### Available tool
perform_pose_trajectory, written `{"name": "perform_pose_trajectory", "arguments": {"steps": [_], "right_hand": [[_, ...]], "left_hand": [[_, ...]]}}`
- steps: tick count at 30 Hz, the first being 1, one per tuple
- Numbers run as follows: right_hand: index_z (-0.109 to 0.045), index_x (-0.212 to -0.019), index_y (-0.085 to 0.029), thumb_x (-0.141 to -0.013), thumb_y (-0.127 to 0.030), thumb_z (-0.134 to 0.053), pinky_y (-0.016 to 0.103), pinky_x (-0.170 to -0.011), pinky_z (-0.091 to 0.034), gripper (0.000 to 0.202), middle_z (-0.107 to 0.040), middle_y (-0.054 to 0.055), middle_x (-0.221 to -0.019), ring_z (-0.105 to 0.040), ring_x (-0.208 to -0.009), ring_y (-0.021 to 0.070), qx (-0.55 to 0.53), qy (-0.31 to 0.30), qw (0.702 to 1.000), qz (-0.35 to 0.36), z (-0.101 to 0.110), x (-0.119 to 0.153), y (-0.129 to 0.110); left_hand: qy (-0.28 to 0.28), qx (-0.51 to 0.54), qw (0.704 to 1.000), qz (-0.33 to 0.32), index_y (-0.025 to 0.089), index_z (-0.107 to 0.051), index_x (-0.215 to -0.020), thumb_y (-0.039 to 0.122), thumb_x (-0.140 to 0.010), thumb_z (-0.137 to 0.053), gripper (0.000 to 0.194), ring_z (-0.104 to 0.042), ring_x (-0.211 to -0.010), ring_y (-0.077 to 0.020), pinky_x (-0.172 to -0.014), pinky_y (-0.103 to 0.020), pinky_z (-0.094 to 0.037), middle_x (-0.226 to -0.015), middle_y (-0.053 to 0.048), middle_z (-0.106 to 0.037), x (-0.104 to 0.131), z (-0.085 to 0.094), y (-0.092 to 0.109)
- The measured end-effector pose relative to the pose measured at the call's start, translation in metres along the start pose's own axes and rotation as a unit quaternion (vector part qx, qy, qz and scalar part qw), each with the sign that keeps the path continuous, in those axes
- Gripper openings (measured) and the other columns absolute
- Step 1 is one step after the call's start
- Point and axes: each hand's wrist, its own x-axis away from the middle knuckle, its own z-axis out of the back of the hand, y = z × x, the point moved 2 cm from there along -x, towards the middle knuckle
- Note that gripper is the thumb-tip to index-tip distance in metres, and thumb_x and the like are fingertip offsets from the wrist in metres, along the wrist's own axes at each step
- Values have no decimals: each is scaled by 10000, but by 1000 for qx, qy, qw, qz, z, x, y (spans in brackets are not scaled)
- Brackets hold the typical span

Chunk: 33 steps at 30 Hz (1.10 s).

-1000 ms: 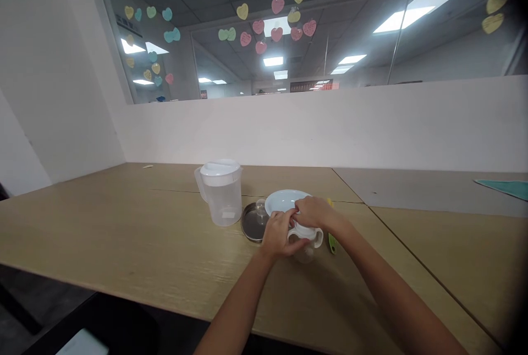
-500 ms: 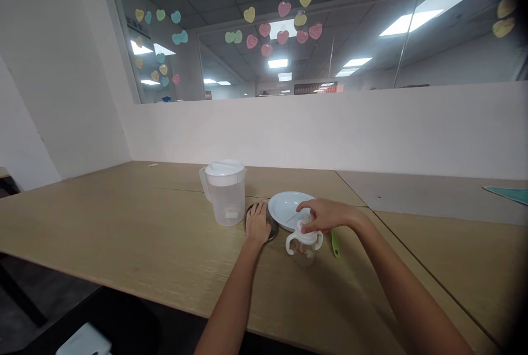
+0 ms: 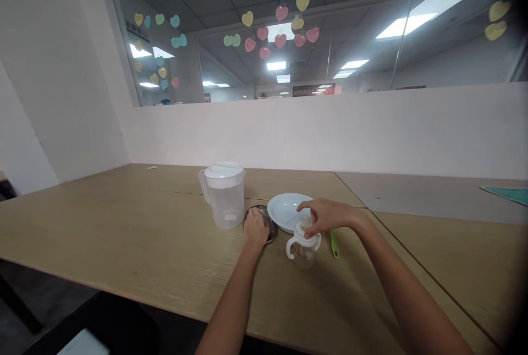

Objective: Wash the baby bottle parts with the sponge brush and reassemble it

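Observation:
My left hand (image 3: 256,227) rests over a round, dark metal dish (image 3: 272,231), its fingers bent down into it and their tips hidden. Whether anything is between them I cannot see. A clear baby bottle (image 3: 304,257) with a white collar and two white handles stands upright on the table. Above its teat is my right hand (image 3: 324,214), thumb and fingers apart, the thumb close to or touching the collar. Behind the bottle lies a white plate (image 3: 282,213). To the left stands a lidded, translucent plastic pitcher (image 3: 226,198).
A green handle (image 3: 334,245) sticks out below my right wrist. Seams cross the wooden table (image 3: 144,234). At the far right lies a teal flat piece (image 3: 505,194). A low white wall (image 3: 289,135) with a window above closes the back.
My left hand's fingers, stretched over the metal dish before, are now bent and drawn together. My right hand stays almost where it was, above the bottle. The view has tilted slightly.

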Motion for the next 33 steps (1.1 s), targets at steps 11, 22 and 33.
{"name": "perform_pose_trajectory", "arguments": {"steps": [11, 22, 33], "right_hand": [[-466, -1266, -224, -683, -430, -636, 355, -888, -417, 641, -536, 81, -1257, -519, -1091, 257, -24, 167, 981, 95, 3, 7, -21], [-286, -1378, -288, -767, -109, -468, 346, -970, -381, 662, -420, 41, -1362, -405, -1222, 192, 9, 217, 942, 257, -13, 5, -49], [-416, -1281, -240, -694, -182, -599, 332, -834, -427, 617, -488, 78, -1129, -526, -970, 202, -19, 213, 969, 126, 4, 3, -16]], "left_hand": [[382, 256, 869, -182, 178, -410, -932, 258, -774, -622, 276, -503, -1077, -219, -889, -401, -454, -1052, -100, -445, 13, 43, 25], [314, 289, 837, -342, 179, -383, -1117, 220, -802, -592, 381, -514, -1132, -222, -889, -390, -473, -1163, -142, -527, 28, 35, 43], [123, 257, 885, -367, 129, -181, -1365, 596, -721, -554, 878, -489, -1117, -296, -934, -466, -404, -1209, -177, -482, 33, 27, 54]]}}
